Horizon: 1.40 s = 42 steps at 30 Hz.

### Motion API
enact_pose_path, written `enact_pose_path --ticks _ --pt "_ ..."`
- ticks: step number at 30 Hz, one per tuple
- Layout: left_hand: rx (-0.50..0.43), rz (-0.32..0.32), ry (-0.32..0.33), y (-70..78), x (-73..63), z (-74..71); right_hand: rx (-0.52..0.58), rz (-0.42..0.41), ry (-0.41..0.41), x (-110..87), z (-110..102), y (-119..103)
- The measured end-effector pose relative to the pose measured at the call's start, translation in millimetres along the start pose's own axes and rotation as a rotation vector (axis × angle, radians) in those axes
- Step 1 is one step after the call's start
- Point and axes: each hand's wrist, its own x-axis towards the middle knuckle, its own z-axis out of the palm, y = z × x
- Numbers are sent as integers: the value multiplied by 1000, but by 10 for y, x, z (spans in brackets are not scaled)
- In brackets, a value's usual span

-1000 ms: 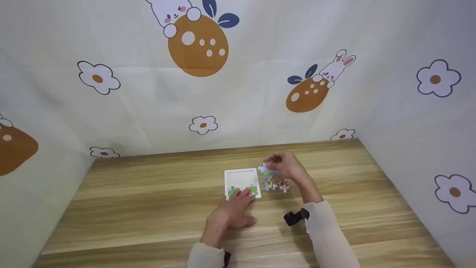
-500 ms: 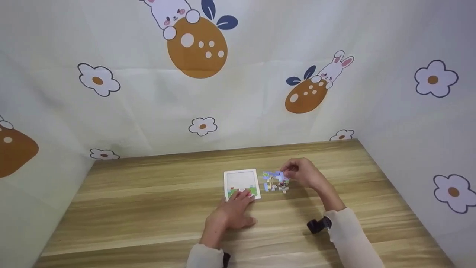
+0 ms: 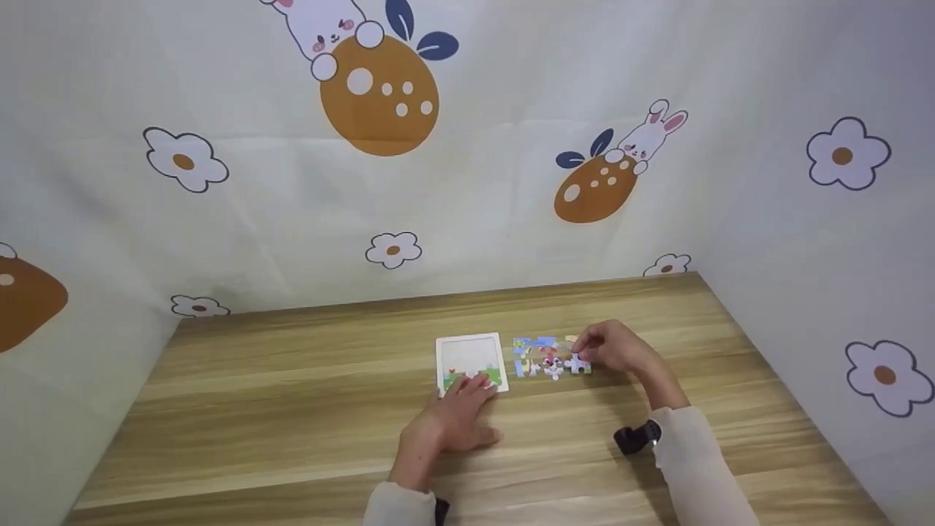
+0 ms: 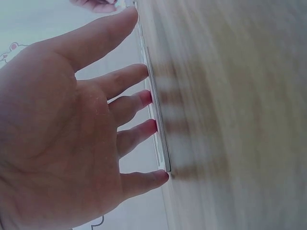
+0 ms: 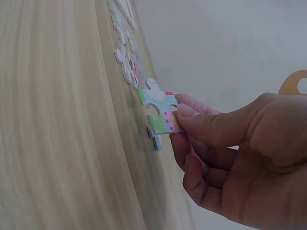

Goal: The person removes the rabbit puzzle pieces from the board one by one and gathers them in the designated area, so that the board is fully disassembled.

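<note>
My left hand [image 3: 454, 418] lies with straight fingers on the near edge of a white puzzle frame [image 3: 439, 358]; in the left wrist view its fingertips [image 4: 144, 98] press the frame's edge. Green and red printed parts show along the frame's lower inside, partly hidden by the fingers. To the right, my right hand [image 3: 617, 347] pinches a jigsaw puzzle piece between thumb and fingers. That puzzle piece [image 5: 160, 110], light blue and green with pink dots, is tilted up in the right wrist view. Several other jigsaw pieces [image 3: 537, 342] lie between the frame and my right hand.
A wood-grain table [image 3: 292, 394] bears everything. Behind it and at both sides hangs a pale curtain [image 3: 467, 183] printed with rabbits and flowers. A black wrist camera [image 3: 634, 438] sits at my right cuff.
My right hand has moved right and then slightly nearer, from above the pieces to their right end, where a pinched piece now shows. The left hand stays on the frame.
</note>
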Motion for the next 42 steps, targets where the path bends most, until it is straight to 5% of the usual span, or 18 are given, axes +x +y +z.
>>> enact_pose_path --ticks 10,21,34,42 --pt "-27 -15 -10 3 -4 6 0 0 23 36 50 68" --pt "-36 -49 24 66 -2 6 -28 91 55 31 69 53" --pt "-2 24 107 177 45 75 -9 30 68 15 124 -225" --pt "62 -24 51 225 29 118 29 -30 39 -2 254 -395"
